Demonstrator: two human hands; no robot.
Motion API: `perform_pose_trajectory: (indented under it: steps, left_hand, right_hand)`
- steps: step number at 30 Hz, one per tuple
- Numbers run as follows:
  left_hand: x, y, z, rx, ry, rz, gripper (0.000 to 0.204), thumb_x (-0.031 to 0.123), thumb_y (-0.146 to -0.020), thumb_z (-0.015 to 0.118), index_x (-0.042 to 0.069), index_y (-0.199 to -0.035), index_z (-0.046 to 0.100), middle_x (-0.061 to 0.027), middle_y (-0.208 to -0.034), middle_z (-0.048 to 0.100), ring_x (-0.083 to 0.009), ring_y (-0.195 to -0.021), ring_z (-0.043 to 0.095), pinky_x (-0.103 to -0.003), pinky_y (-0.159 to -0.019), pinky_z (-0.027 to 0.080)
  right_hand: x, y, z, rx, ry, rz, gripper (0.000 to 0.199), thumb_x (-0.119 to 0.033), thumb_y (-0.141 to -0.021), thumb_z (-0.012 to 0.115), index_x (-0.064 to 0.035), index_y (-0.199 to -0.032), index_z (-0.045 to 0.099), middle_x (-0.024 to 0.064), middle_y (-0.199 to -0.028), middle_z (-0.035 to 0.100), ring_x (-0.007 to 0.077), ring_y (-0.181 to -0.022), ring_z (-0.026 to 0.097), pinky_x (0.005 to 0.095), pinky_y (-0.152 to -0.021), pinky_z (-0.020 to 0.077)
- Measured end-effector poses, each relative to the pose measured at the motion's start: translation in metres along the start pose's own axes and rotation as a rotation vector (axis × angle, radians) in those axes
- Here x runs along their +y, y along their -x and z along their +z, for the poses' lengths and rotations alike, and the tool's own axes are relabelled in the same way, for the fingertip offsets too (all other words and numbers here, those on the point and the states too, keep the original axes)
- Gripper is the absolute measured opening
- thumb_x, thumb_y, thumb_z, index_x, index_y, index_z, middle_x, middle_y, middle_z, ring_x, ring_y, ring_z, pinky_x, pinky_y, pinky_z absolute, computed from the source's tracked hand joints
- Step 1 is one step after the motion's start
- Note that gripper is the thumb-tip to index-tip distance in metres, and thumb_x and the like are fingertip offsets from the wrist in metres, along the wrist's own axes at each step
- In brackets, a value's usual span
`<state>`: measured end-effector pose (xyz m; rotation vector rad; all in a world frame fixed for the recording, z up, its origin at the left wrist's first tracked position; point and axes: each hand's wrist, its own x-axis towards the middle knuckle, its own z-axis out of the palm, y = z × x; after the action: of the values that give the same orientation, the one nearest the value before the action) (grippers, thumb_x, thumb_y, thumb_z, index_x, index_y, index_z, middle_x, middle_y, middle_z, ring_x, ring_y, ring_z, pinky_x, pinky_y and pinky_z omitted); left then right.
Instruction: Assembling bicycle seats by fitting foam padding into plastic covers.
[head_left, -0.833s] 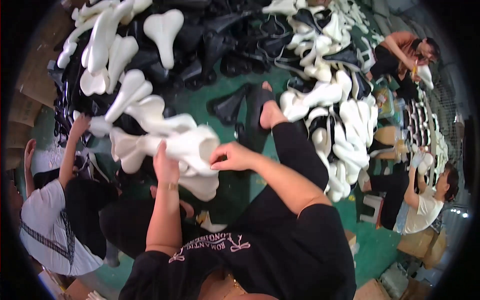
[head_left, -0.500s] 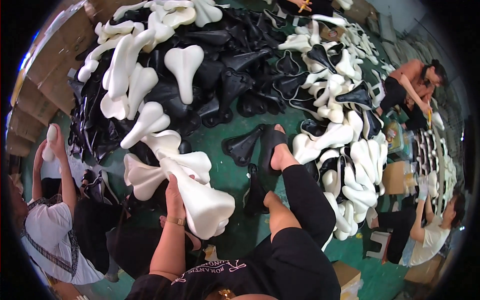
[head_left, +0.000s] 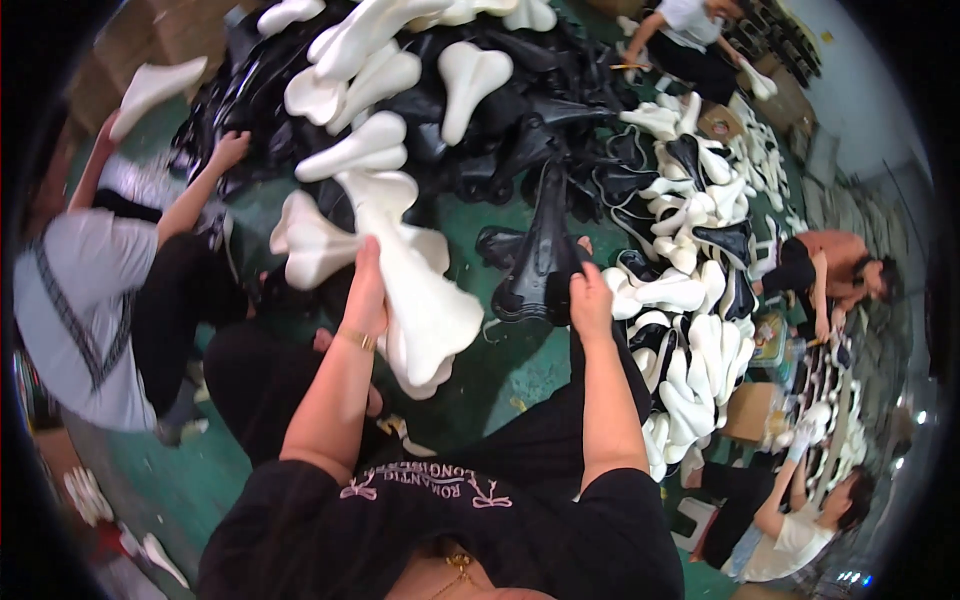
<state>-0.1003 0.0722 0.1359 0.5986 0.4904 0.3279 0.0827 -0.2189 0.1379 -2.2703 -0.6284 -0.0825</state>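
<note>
My left hand is closed on a white, smooth bicycle saddle pad, with at least one more white pad showing beneath its wide end. Across from it, my right hand grips the wide end of a black bicycle saddle base, its narrow end pointing away from me. Another black saddle base lies partly behind that one. Beyond my left hand, several loose white pads rest close together, partly covered by the held pad.
A large heap of black bases topped with white pads fills the far side. To the right stretches a pile of white and black-lined pieces. A person sits at left holding a white pad; others sit at right near a cardboard box.
My right hand has come into view holding a black saddle base. The view has shifted. The person at left has raised a white pad and reached one hand toward the heap.
</note>
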Motion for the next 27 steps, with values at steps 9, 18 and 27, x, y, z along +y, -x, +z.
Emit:
perform_pose_trajectory:
  steps: [9, 18, 27]
  left_hand:
    - [0.024, 0.036, 0.032, -0.029, 0.006, -0.194, 0.059, 0.060, -0.094, 0.041, 0.011, -0.124, 0.055, -0.0044, -0.108, 0.063, -0.0164, -0.094, 0.061, -0.032, -0.084, 0.049]
    - [0.023, 0.038, 0.035, -0.094, 0.069, -0.166, 0.058, 0.056, -0.097, 0.034, 0.007, -0.109, 0.061, -0.0064, -0.097, 0.066, -0.0157, -0.084, 0.063, -0.031, -0.079, 0.051]
    - [0.026, 0.041, 0.038, -0.124, 0.055, -0.163, 0.060, 0.055, -0.098, 0.030, 0.005, -0.116, 0.057, -0.0075, -0.100, 0.065, -0.0166, -0.089, 0.063, -0.032, -0.083, 0.051]
  right_hand:
    - [-0.160, 0.075, -0.019, -0.046, -0.255, -0.326, 0.017, -0.006, -0.090, 0.061, 0.0022, -0.103, 0.067, 0.0077, -0.089, 0.067, 0.0139, -0.081, 0.060, 0.0249, -0.076, 0.0458]
    - [-0.167, 0.070, 0.008, -0.054, -0.293, -0.318, 0.016, -0.008, -0.089, 0.063, 0.0014, -0.102, 0.068, 0.0017, -0.069, 0.060, 0.0067, -0.059, 0.049, 0.0201, -0.055, 0.0391]
    - [-0.168, 0.070, 0.012, -0.061, -0.320, -0.258, 0.016, -0.007, -0.089, 0.064, 0.0011, -0.103, 0.068, 0.0034, -0.074, 0.064, 0.0076, -0.063, 0.053, 0.0203, -0.058, 0.0414]
